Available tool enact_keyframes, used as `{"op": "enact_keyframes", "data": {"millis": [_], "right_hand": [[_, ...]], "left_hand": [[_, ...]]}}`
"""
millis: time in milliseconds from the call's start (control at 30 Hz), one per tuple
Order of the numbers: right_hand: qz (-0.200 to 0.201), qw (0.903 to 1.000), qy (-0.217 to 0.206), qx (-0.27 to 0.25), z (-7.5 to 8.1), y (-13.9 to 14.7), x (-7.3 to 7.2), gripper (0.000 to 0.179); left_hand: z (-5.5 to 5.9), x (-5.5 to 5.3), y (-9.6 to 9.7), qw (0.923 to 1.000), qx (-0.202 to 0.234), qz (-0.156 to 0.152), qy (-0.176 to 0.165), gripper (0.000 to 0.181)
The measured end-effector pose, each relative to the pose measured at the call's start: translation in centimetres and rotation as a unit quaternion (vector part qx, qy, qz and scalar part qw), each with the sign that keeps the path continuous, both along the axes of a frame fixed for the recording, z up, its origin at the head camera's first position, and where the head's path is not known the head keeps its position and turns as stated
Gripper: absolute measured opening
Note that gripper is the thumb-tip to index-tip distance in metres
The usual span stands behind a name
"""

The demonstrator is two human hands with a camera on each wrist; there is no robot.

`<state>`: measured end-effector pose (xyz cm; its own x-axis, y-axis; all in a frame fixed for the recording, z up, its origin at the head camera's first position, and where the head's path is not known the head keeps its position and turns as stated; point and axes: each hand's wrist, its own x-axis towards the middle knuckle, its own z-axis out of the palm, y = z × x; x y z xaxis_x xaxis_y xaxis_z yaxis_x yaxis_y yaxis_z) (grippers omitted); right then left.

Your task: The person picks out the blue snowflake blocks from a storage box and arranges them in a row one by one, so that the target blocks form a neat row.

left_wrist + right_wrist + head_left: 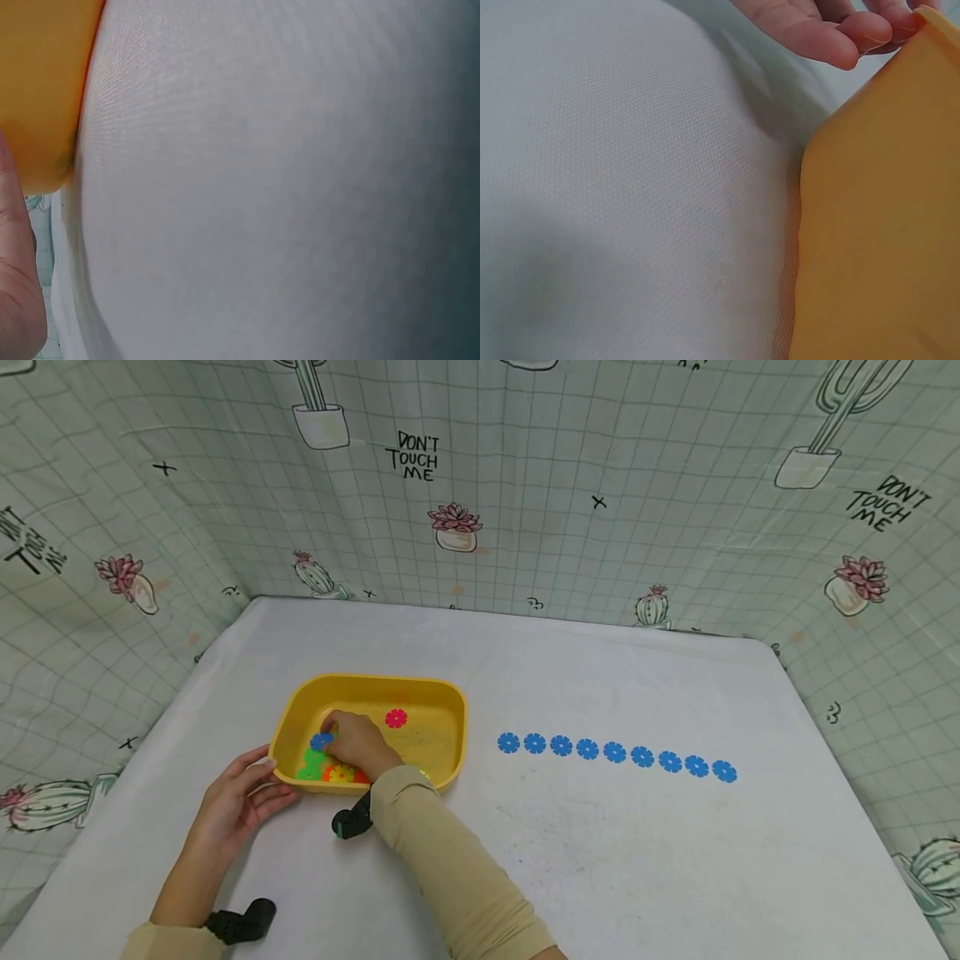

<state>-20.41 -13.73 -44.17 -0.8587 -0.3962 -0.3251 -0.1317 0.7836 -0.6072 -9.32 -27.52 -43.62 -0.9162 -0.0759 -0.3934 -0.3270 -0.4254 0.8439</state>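
A yellow plastic basin [442,737] holds several small notched flower-shaped discs. Reaching down inside it, my right hand [362,743] pinches a blue disc [321,742] between thumb and fingers. Green discs [311,766] lie just below that one, near the basin's left front corner. Beside the same corner is my left hand [234,806], its fingers loosely bent and their tips at the rim. In the right wrist view, left-hand fingers [810,34] show next to the basin's edge. The left wrist view catches only part of the left hand [16,277] against the basin's outer wall.
To the right, a row of several blue discs [614,752] runs across the white tabletop [637,860]. Inside the basin lie a pink-red disc [396,718] and a yellow disc [342,774]. A printed curtain [525,527] surrounds the table's back and sides.
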Motion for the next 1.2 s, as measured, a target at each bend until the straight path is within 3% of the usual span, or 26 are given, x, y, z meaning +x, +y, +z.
{"op": "enact_keyframes", "data": {"millis": [333,533,933,1200], "right_hand": [[0.03,0.9984,-0.039,-0.028,0.5,0.3,0.2,0.016],[0.043,0.997,-0.061,-0.019,0.5,0.4,0.3,0.015],[0.085,0.9956,-0.031,0.025,1.3,1.6,1.1,0.016],[0.055,0.9952,0.0,-0.08,2.1,5.0,2.2,0.017]], "left_hand": [[-0.1,0.1,-0.3,1.0,0.005,0.0,0.0,0.014],[-0.1,0.1,-0.3,1.0,0.009,0.0,0.002,0.014],[-0.3,0.1,-0.2,1.0,0.002,-0.001,0.002,0.014],[-0.2,0.1,-0.2,0.9999,0.004,-0.004,0.013,0.015]]}}
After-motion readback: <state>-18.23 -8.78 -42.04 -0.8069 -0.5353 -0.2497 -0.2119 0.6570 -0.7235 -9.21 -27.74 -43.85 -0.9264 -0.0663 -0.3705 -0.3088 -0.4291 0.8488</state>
